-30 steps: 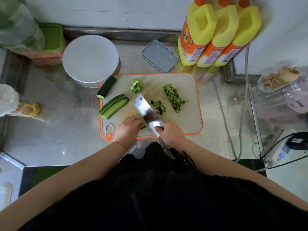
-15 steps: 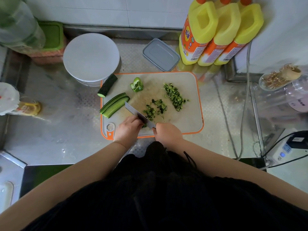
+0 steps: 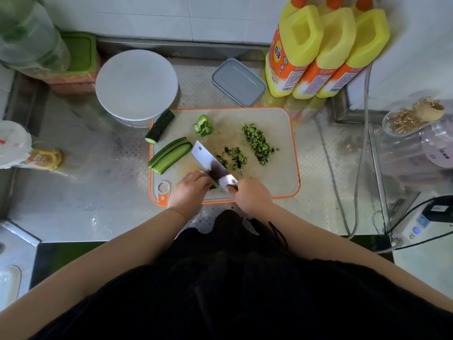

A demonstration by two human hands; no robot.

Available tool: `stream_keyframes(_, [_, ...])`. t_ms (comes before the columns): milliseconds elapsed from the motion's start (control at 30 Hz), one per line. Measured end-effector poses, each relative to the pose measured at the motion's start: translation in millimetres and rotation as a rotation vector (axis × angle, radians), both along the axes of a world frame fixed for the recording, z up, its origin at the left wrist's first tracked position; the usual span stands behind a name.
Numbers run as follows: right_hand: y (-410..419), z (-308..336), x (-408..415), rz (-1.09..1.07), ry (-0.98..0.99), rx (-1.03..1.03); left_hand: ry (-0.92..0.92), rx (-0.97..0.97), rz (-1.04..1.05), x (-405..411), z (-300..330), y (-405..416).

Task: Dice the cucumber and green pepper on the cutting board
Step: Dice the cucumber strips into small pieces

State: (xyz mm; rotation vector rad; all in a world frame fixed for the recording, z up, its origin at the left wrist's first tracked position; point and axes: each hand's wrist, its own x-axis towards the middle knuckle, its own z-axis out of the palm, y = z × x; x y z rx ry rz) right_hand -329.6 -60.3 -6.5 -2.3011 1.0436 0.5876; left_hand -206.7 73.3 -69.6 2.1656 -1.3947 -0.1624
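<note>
An orange-rimmed cutting board (image 3: 277,185) lies on the steel counter. My right hand (image 3: 251,193) grips the handle of a cleaver (image 3: 210,164), whose blade is raised and tilted over the board's near middle. My left hand (image 3: 190,187) holds down cucumber strips (image 3: 212,187) beside the blade, fingers curled; only a small green tip shows. Diced cucumber lies in a small pile (image 3: 232,157) and a longer row (image 3: 258,142). Long cucumber slices (image 3: 170,154), a cucumber end (image 3: 159,126) and a green pepper piece (image 3: 203,125) wait on the board's left and far side.
A round white lid (image 3: 136,84) sits behind the board's left corner, a grey rectangular container (image 3: 239,82) behind its middle. Three yellow bottles (image 3: 318,50) stand at the back right. Cables (image 3: 360,133) and a power strip (image 3: 421,223) lie to the right.
The cleaver came down edge-on through the strips half a second ago and has now lifted again, its flat side showing. More diced bits lie right of the blade.
</note>
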Motion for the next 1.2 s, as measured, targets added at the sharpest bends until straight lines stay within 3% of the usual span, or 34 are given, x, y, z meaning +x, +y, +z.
stream_keyframes(167, [-4,2,-5,-0.035,-0.032,-0.037,0.037,0.016,0.002,2,0,1])
stream_keyframes(533, [15,12,2,0.158,-0.048,-0.036,0.095,0.043,0.041,1,3,8])
stream_keyframes(1200, [15,-1,6,0.078,0.026,-0.017,0.041,0.133,0.019,1,4,5])
